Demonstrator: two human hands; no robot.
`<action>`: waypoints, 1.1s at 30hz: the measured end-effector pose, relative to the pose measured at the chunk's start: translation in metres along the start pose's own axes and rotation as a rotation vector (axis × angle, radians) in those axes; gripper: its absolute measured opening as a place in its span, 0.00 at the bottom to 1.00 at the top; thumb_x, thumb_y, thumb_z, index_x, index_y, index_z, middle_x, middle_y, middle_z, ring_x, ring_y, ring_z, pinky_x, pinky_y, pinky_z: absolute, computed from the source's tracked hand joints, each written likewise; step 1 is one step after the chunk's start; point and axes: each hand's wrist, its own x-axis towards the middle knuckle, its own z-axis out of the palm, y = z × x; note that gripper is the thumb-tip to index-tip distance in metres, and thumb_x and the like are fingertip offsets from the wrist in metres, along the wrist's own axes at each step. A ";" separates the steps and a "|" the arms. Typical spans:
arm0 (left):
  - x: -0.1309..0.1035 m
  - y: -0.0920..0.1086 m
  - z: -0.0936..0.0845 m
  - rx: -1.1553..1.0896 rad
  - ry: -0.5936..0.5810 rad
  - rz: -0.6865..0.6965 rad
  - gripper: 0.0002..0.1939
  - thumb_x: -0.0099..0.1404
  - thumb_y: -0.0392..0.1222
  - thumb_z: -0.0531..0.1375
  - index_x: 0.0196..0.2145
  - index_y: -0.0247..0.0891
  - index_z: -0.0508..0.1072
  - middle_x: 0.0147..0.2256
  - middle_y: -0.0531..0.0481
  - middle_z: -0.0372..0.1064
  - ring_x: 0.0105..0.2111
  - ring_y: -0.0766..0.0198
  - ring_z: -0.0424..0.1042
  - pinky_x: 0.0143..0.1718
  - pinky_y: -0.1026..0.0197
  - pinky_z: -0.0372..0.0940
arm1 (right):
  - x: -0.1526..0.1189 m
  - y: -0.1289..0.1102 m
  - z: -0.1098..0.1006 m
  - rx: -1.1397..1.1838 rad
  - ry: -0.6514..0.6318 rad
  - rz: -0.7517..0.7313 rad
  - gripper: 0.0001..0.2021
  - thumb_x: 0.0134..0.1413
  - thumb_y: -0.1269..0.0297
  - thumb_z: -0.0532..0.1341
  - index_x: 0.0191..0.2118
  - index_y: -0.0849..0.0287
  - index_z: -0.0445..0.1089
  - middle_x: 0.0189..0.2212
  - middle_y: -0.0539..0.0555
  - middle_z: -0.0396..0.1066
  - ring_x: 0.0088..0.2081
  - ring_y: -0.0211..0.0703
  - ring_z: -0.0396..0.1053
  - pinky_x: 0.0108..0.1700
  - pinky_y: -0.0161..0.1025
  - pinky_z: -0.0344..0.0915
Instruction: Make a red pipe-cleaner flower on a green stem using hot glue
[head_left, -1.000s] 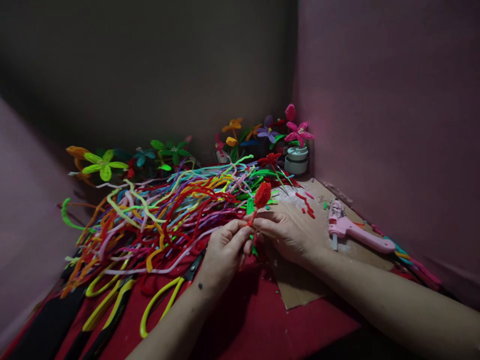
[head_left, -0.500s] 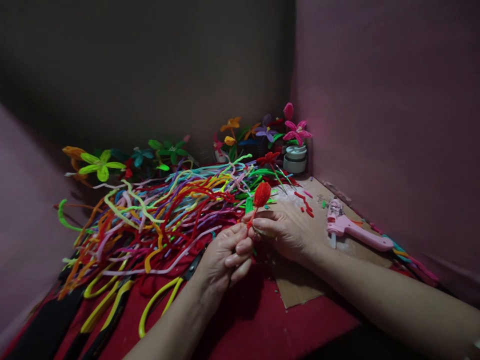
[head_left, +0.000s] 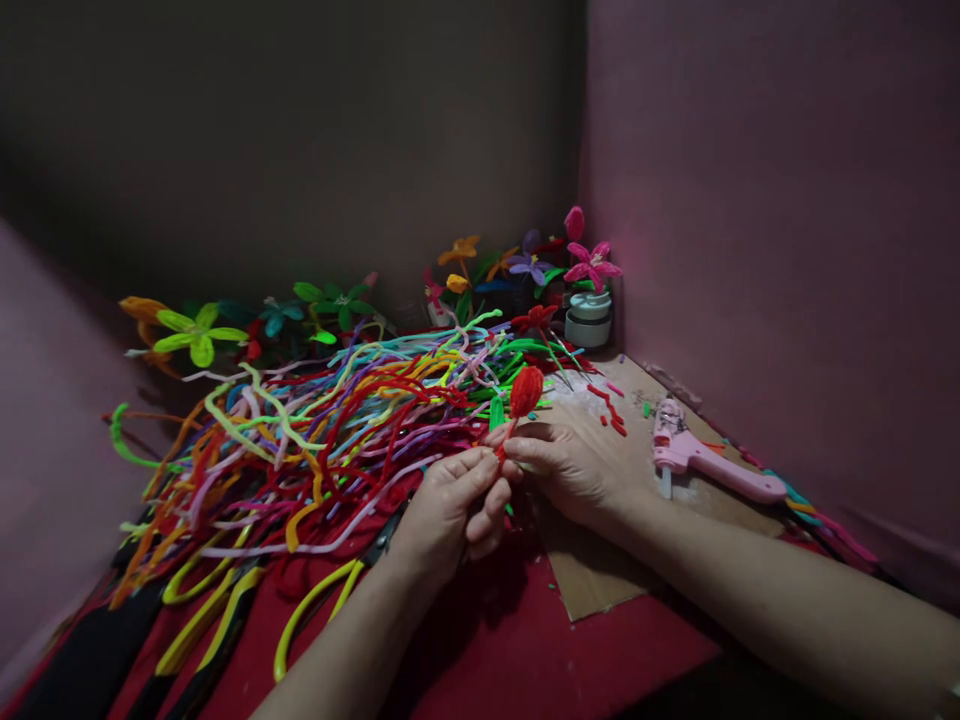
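A red pipe-cleaner flower bud (head_left: 527, 391) stands tilted above my fingertips, its thin stem running down between both hands. My left hand (head_left: 461, 505) pinches the lower stem, where some red fuzzy wire shows. From the right, my right hand (head_left: 559, 462) grips the stem just below the bud with thumb and forefinger. Right behind the hands, a green leaf-like piece (head_left: 497, 411) pokes up. The lower end of the stem is mostly hidden by my fingers.
A heap of coloured pipe cleaners (head_left: 360, 400) covers the left and middle. Yellow-handled pliers (head_left: 217, 610) lie front left. A pink glue gun (head_left: 697, 458) rests on cardboard (head_left: 592, 575) at right. Finished flowers (head_left: 199, 335) and a pale lidded jar (head_left: 589, 320) line the back.
My left hand's fingers have shifted along the stem, the lower ones uncurling slightly. The red bud and my right hand stay almost in place; the view has moved a little.
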 end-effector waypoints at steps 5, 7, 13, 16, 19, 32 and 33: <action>-0.003 -0.003 0.005 0.658 0.309 0.355 0.09 0.58 0.44 0.60 0.34 0.37 0.72 0.26 0.51 0.69 0.23 0.69 0.65 0.25 0.68 0.59 | 0.000 0.001 0.001 -0.067 0.092 -0.044 0.04 0.41 0.67 0.64 0.24 0.62 0.70 0.23 0.50 0.68 0.27 0.38 0.64 0.33 0.38 0.60; -0.004 -0.009 0.002 0.854 0.375 0.487 0.08 0.57 0.42 0.61 0.35 0.39 0.73 0.30 0.49 0.71 0.28 0.66 0.67 0.32 0.66 0.59 | -0.002 0.001 0.002 -0.096 0.118 -0.071 0.04 0.41 0.68 0.65 0.23 0.62 0.70 0.23 0.50 0.67 0.29 0.38 0.64 0.34 0.37 0.59; -0.006 -0.016 -0.008 1.057 0.381 0.601 0.05 0.59 0.37 0.57 0.33 0.41 0.74 0.28 0.48 0.69 0.27 0.64 0.66 0.31 0.66 0.55 | -0.007 -0.006 0.010 -0.171 0.145 0.007 0.06 0.45 0.67 0.63 0.22 0.61 0.69 0.18 0.48 0.64 0.22 0.34 0.57 0.25 0.34 0.53; -0.006 -0.013 -0.008 1.058 0.386 0.597 0.05 0.60 0.37 0.56 0.31 0.40 0.72 0.24 0.50 0.67 0.24 0.65 0.64 0.28 0.66 0.54 | -0.009 -0.012 0.016 -0.243 0.175 0.003 0.08 0.44 0.69 0.64 0.19 0.61 0.67 0.16 0.47 0.61 0.20 0.33 0.55 0.23 0.34 0.50; -0.005 -0.009 -0.004 1.057 0.391 0.550 0.05 0.62 0.39 0.54 0.30 0.40 0.69 0.21 0.54 0.63 0.21 0.67 0.61 0.26 0.66 0.53 | -0.009 -0.012 0.015 -0.247 0.149 0.004 0.07 0.44 0.66 0.64 0.21 0.61 0.69 0.18 0.47 0.62 0.22 0.33 0.55 0.24 0.34 0.51; -0.007 -0.002 0.003 0.683 0.344 0.318 0.09 0.62 0.44 0.54 0.28 0.37 0.67 0.20 0.57 0.58 0.17 0.74 0.54 0.18 0.70 0.50 | -0.007 -0.007 0.008 -0.187 0.049 -0.024 0.04 0.45 0.66 0.62 0.25 0.60 0.72 0.22 0.48 0.67 0.25 0.35 0.60 0.27 0.33 0.55; -0.007 -0.001 0.004 0.608 0.331 0.274 0.09 0.61 0.44 0.55 0.27 0.36 0.67 0.19 0.57 0.57 0.16 0.75 0.52 0.17 0.70 0.48 | -0.007 -0.007 0.009 -0.191 0.064 -0.010 0.03 0.44 0.67 0.62 0.25 0.60 0.71 0.22 0.48 0.66 0.25 0.34 0.60 0.26 0.33 0.54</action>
